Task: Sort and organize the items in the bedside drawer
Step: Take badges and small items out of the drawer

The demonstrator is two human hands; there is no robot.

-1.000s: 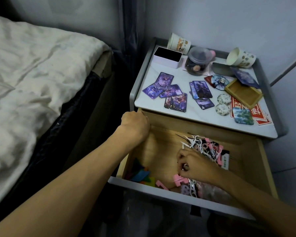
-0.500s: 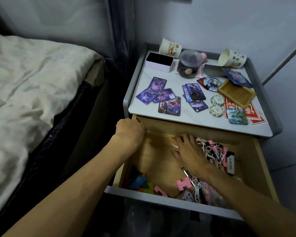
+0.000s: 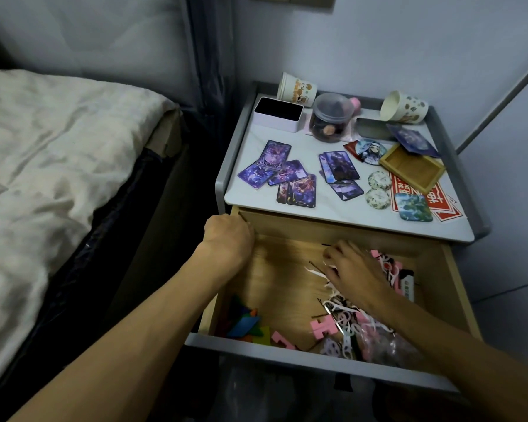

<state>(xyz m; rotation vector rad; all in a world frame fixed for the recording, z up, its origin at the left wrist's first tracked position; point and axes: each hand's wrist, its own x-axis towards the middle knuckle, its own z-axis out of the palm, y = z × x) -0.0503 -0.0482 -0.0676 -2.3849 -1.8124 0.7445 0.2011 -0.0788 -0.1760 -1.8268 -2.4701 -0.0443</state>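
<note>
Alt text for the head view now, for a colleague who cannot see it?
The right hand reaches among small pink and white pieces in the open drawer; the left hand grips its left wall. Cards lie on the nightstand above.

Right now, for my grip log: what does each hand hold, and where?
Left hand grips the wooden drawer's left wall rim. Right hand on pink, white plastic pieces: cannot tell.

I am in a bedroom at home. A bed [image 3: 43,147] with a rumpled cream sheet stands on my left. Just beside it, against the wall, is a small nightstand [image 3: 348,215]. Its drawer [image 3: 287,350] is open and full of odds and ends, and its top is strewn with picture cards [image 3: 275,170], paper cups [image 3: 297,91] and a jar [image 3: 331,120].
</note>
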